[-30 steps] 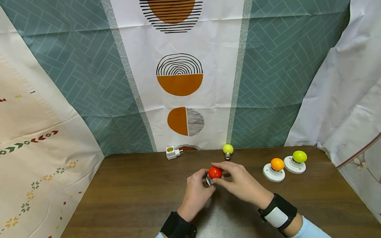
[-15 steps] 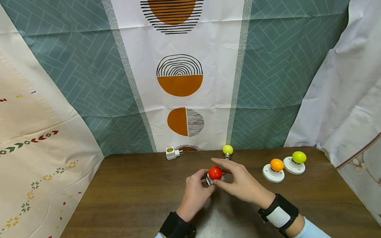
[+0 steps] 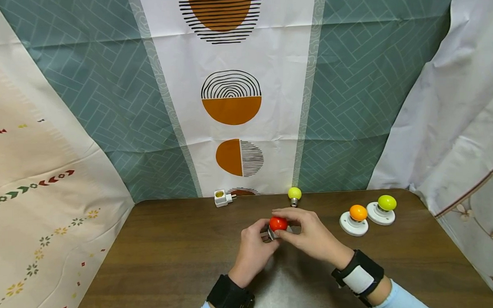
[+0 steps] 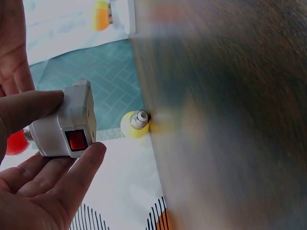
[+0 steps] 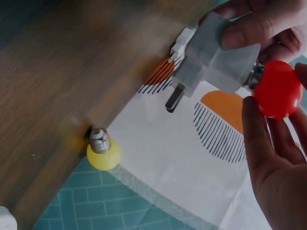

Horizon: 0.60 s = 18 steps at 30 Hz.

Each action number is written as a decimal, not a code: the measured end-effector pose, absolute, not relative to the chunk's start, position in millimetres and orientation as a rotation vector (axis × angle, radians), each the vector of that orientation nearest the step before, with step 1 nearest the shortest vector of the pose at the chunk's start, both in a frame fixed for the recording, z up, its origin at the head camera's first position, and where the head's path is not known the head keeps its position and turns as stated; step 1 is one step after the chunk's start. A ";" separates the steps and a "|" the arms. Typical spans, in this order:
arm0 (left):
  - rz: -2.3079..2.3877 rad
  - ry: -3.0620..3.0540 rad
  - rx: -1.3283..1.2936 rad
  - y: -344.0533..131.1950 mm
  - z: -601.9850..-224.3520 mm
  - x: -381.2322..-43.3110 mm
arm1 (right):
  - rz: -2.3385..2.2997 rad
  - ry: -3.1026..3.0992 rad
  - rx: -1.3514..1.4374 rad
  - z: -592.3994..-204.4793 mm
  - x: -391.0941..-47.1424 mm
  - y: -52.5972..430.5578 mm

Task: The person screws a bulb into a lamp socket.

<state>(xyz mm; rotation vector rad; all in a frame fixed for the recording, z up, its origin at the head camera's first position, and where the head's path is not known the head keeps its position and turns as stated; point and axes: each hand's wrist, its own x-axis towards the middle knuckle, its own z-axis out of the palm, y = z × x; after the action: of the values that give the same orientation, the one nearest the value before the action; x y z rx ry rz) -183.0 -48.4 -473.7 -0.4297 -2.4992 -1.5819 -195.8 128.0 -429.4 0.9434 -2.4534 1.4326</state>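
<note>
My left hand (image 3: 254, 250) grips a white plug-in lamp socket (image 4: 53, 130) between thumb and fingers. On its side is a red rocker switch (image 4: 76, 140), and a metal plug prong (image 5: 174, 98) juts out in the right wrist view. A round red light bulb (image 5: 278, 90) stands in the socket's mouth, part of its metal screw base still showing. My right hand (image 3: 314, 235) holds the red bulb by its globe, thumb and fingers on opposite sides. Both hands are close together over the middle of the table.
A second white plug socket (image 3: 222, 198) lies at the table's back edge. Near it lies a yellow bulb (image 3: 294, 193), screw base toward me. At the right stand an orange bulb (image 3: 358, 212) and a green bulb (image 3: 387, 202) in round white bases. Curtains hang behind the wooden table (image 3: 172, 256).
My right index finger rises slightly off the red bulb, then comes back down onto it. The left hand and the socket stay nearly in place.
</note>
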 end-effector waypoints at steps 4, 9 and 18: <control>-1.586 -2.497 -0.434 -48.3 -472.0 -182.6 | 1.430 -2.400 0.892 -431.1 -197.0 126.4; -1.589 -2.495 -0.440 -48.3 -471.0 -182.7 | 1.428 -2.366 0.835 -433.0 -196.7 124.6; -1.614 -2.485 -0.458 -48.4 -471.3 -182.9 | 1.377 -2.394 0.859 -432.8 -195.8 127.8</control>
<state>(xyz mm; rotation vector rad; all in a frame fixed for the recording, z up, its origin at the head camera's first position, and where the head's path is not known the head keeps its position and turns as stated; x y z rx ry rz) -182.9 -48.4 -471.3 -0.4581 -2.4850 -1.6138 -195.8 127.8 -432.8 0.8595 -2.3940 1.3765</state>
